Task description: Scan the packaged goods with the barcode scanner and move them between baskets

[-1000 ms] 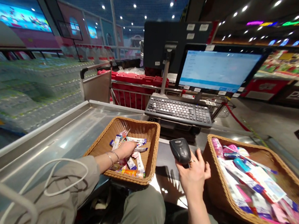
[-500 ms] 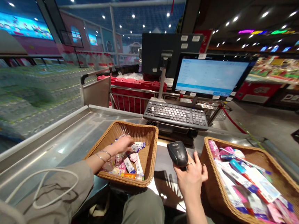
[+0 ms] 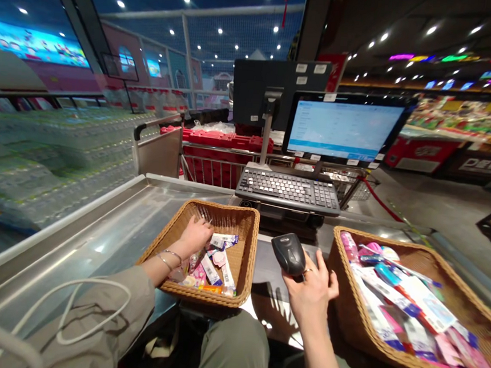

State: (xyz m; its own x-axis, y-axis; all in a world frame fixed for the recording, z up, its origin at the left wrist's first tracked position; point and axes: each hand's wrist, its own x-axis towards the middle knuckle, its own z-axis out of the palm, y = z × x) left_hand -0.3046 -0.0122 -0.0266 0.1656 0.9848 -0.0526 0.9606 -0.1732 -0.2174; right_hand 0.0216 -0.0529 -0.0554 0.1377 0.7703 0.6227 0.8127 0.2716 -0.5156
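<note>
My right hand [image 3: 313, 284] grips a black handheld barcode scanner [image 3: 287, 253], thumb below it and several fingers spread off to the right. It hovers between two wicker baskets. Down inside the left wicker basket [image 3: 247, 264] is my left hand [image 3: 196, 238], fingers bent downward among small packaged goods. Its fingertips are partly hidden, and what they pinch is not clear. White-and-blue barcoded packets [image 3: 223, 241], a pink round-topped package [image 3: 219, 258] and an orange tube [image 3: 214, 289] lie beside that hand.
On the right, a larger wicker basket [image 3: 370, 326] holds many packaged items [image 3: 420, 299]. Behind stand a keyboard [image 3: 288, 188] and a lit monitor [image 3: 345, 127]. A white cable [image 3: 91, 281] loops over my left sleeve. The metal counter [image 3: 117, 224] has a raised edge at left.
My left hand has shifted left and slightly up within the basket, uncovering more of the packets. My right hand and the scanner have moved slightly left.
</note>
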